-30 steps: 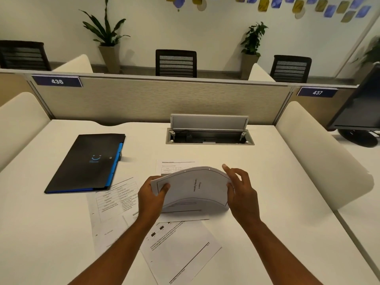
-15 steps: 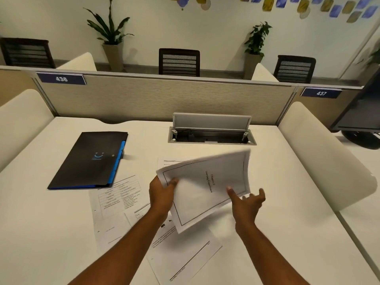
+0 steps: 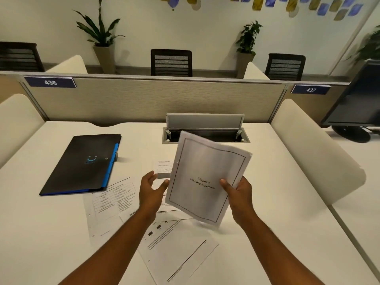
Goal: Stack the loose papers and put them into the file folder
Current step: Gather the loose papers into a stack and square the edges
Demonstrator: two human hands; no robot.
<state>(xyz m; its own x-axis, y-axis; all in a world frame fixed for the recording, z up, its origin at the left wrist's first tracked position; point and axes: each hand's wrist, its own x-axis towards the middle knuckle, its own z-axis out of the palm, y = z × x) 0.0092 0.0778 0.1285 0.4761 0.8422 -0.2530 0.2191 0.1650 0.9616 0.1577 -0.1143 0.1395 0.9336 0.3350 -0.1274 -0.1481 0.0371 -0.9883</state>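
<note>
From the head camera, the right hand holds a thin stack of papers above the middle of the tabletop, its thumb pressed on the front sheet near the stack's right edge and the other fingers hidden behind it. The stack is tilted, its top leaning away toward the far edge of the tabletop, and its front sheet carries a ruled border and a heading that reads "Chapter 6, Learning Experience". The left hand hangs just beside the stack's left edge with its fingers loosely spread and nothing in its grasp; whether its fingertips touch the paper cannot be told. Several loose sheets lie flat on the tabletop under and around the forearms: a sheet with a table toward the left, just touching the near edge of the folder, a printed sheet near the front edge, and a small part of another sheet showing between the left hand and the held stack. The black file folder, with a blue strip along its right side, lies closed on the left part of the tabletop, well apart from the held stack. At the far edge of the tabletop a cable box stands with its lid raised.
</note>
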